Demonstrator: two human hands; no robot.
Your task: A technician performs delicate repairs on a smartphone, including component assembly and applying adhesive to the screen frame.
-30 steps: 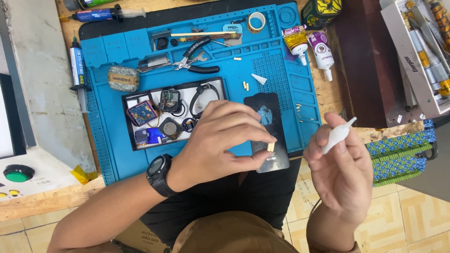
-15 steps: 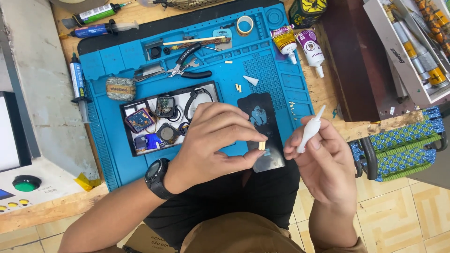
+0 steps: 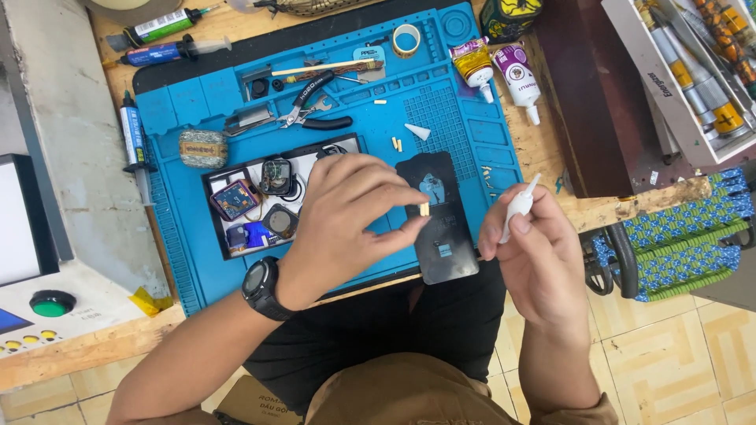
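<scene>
Chip: small pale yellow chip [image 3: 424, 209] pinched between thumb and fingertip of the left hand, held just above the upper half of the dark phone.
Left hand: left hand [image 3: 346, 220] reaches in from the lower left, fingers curled and closed on the chip; a black watch [image 3: 261, 288] sits on its wrist.
Right hand: right hand [image 3: 535, 252] grips a small white tube [image 3: 518, 206], nozzle pointing up and to the right, just to the right of the phone and apart from the chip.
Phone: black phone [image 3: 437, 216] lies flat on the blue mat, its lower end over the table's front edge.
Mat: blue mat [image 3: 472, 134] covers the middle of the wooden table [image 3: 543, 149].
Tray: black tray [image 3: 236, 177] on the mat, left of the left hand, holds small electronic parts.
Pliers: pliers [image 3: 315, 106] lie near the mat's top, beside a brush and a tape roll [image 3: 406, 39].
Loose bits: more pale chips [image 3: 398, 144] and a white wedge [image 3: 417, 131] lie on the mat above the phone.
Bottles: two glue bottles [image 3: 496, 71] lie at the mat's upper right corner.
Syringes: syringes [image 3: 134, 145] lie along the mat's left and top edges.
Left edge: white box with a green button [image 3: 52, 303].
</scene>
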